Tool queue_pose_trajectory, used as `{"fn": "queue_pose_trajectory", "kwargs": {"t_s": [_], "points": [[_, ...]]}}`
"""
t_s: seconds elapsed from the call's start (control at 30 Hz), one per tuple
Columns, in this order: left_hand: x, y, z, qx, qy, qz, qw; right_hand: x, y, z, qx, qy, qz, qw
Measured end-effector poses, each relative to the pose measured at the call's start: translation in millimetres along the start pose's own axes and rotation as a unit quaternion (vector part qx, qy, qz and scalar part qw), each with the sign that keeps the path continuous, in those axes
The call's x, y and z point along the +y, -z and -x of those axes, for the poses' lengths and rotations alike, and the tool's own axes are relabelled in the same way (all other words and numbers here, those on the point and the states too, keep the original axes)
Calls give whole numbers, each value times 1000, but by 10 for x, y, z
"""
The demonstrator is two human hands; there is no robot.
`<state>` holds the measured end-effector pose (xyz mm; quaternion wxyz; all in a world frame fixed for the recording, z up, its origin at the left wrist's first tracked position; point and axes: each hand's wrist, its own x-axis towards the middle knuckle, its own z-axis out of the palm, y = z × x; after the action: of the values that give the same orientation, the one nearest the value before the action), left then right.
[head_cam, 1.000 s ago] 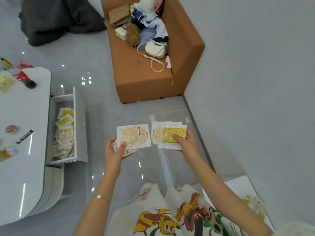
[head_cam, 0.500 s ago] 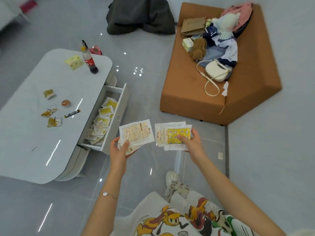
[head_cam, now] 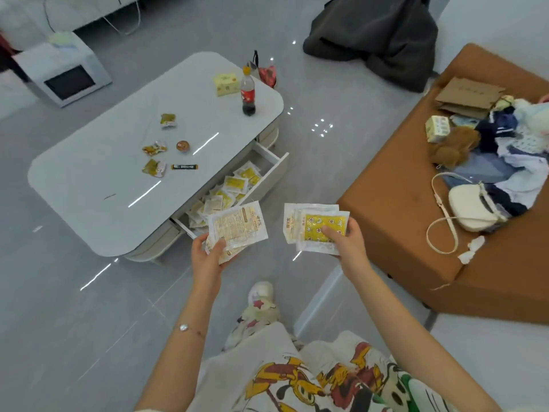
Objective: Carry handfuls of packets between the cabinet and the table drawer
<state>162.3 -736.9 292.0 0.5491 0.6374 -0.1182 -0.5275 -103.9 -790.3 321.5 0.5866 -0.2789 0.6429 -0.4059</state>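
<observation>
Landmark: white coffee table (head_cam: 98, 173), rounded corners, standing on grey tiled floor (head_cam: 74, 322).

Orange sofa (head_cam: 401, 209) well to the right of the table, carrying a pile of clothes (head_cam: 511, 162), a cream handbag (head_cam: 472, 208), a brown plush toy (head_cam: 454, 147) and a flat cardboard bag (head_cam: 466, 96). Dark heap of fabric (head_cam: 377, 37) on the floor beyond the table's far right corner.

Open drawer (head_cam: 269, 173) pulled out of the table's right side, holding many yellow-and-white sachets (head_cam: 234, 185).

On the table's far end: a cola bottle (head_cam: 248, 95) upright, a yellow box (head_cam: 226, 84) just beside it. Near the table's middle: 3 small snack wrappers (head_cam: 154, 148), a round brown item (head_cam: 183, 145), a black stick packet (head_cam: 184, 167).

Left hand (head_cam: 208, 257), just off the table's near right corner by the drawer's front, grips a fanned stack of pale packets (head_cam: 236, 228), thumb clamped on top.

Right hand (head_cam: 347, 245), further right between table and sofa, pinches a second stack of packets (head_cam: 315, 228), top 1 yellow-printed, thumb pressed on its face.
</observation>
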Motion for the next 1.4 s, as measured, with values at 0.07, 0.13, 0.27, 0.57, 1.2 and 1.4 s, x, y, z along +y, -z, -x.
{"fn": "queue_pose_trajectory", "kwargs": {"t_s": [0.07, 0.13, 0.27, 0.57, 1.2, 1.4], "points": [[30, -37, -171, 12, -3, 8, 1000, -96, -135, -245, -14, -3, 10, 1000], [67, -77, -358, 22, 2, 17, 1000, -199, -279, -480, -22, -3, 21, 1000], [258, -152, -899, 33, 13, 45, 998, -506, -689, -981, -37, -4, 37, 999], [762, -218, -1958, 73, 35, 54, 995, -1168, -1575, -1906, -72, -16, 60, 996], [-662, 6, -3782, 263, 189, 111, 940, 170, -3072, -4512, -186, -141, 316, 920], [-1973, 269, -4936, 325, 216, 116, 913, 1636, -3438, -5719, -214, -161, 356, 895]]}}
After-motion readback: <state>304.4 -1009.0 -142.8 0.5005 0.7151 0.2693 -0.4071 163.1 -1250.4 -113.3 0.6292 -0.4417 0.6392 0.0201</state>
